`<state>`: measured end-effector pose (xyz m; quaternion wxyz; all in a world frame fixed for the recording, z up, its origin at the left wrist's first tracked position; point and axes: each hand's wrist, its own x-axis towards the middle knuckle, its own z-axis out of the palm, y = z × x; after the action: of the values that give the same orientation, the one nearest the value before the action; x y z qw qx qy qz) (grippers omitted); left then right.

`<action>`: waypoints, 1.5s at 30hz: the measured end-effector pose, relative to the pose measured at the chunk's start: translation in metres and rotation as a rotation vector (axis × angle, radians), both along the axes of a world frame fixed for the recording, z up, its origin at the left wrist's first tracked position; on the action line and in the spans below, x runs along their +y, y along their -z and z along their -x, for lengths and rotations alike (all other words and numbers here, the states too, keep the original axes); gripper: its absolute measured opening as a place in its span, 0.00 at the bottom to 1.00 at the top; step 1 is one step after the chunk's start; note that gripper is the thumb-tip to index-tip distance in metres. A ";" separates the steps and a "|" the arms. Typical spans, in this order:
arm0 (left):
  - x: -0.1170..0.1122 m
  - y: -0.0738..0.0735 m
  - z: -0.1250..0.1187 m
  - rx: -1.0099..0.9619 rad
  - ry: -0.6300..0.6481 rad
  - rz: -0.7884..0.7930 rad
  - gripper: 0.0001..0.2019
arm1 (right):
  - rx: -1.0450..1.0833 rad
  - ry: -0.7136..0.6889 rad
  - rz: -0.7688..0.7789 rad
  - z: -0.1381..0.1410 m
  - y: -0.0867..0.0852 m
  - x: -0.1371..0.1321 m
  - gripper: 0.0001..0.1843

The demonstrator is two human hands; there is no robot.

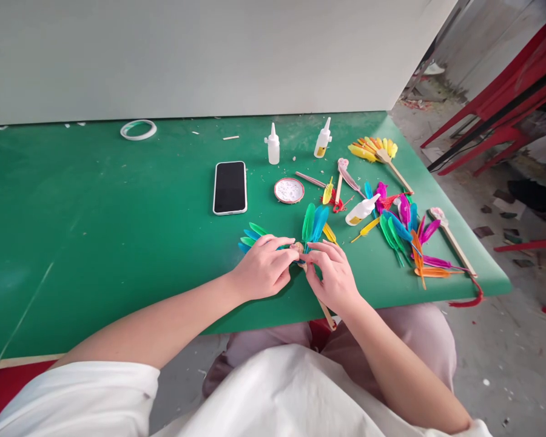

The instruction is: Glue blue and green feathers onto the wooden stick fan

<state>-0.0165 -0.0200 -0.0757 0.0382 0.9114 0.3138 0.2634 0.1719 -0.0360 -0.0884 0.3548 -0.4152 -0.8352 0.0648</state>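
Note:
My left hand (264,267) and my right hand (331,273) meet at the near edge of the green table (95,230). Both pinch the middle of a half-built feather fan (295,233), where green and blue feathers spread out to the left and upward. A wooden stick handle (326,314) runs from under my right hand toward my lap. The fingers of both hands are curled and pressed on the fan's small round hub.
A black phone (230,187) lies face up beyond the hands. Two upright glue bottles (273,145), a round lid (289,190), a lying bottle (361,210), loose coloured feathers (400,233), a finished yellow-orange fan (375,150) and a tape ring (138,129) sit around. Red chairs (505,103) stand at right.

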 end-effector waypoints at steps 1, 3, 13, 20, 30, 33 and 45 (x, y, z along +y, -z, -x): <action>0.000 0.000 0.000 0.001 -0.002 -0.001 0.14 | -0.010 0.000 -0.004 0.000 0.000 0.000 0.13; 0.000 0.000 -0.001 0.002 0.003 -0.003 0.14 | -0.033 -0.007 -0.015 0.000 -0.001 -0.001 0.12; -0.002 -0.006 -0.003 0.054 0.015 0.019 0.13 | -0.130 -0.008 -0.011 0.003 -0.002 -0.001 0.11; -0.004 -0.008 -0.005 0.026 0.001 0.014 0.12 | -0.116 -0.017 0.010 0.004 -0.002 0.000 0.12; -0.003 -0.002 -0.010 0.060 -0.033 -0.014 0.15 | 0.331 0.102 0.093 -0.009 -0.007 -0.003 0.11; -0.003 -0.003 -0.013 0.076 -0.070 -0.018 0.15 | 0.394 0.207 0.104 -0.015 -0.006 -0.002 0.09; -0.003 0.003 -0.021 0.100 -0.031 -0.065 0.14 | 0.808 0.731 0.285 -0.116 -0.013 0.012 0.08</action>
<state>0.0042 -0.0228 -0.0782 -0.0112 0.9192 0.3208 0.2279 0.2883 -0.0238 -0.0755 0.5861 -0.6637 -0.4177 0.2037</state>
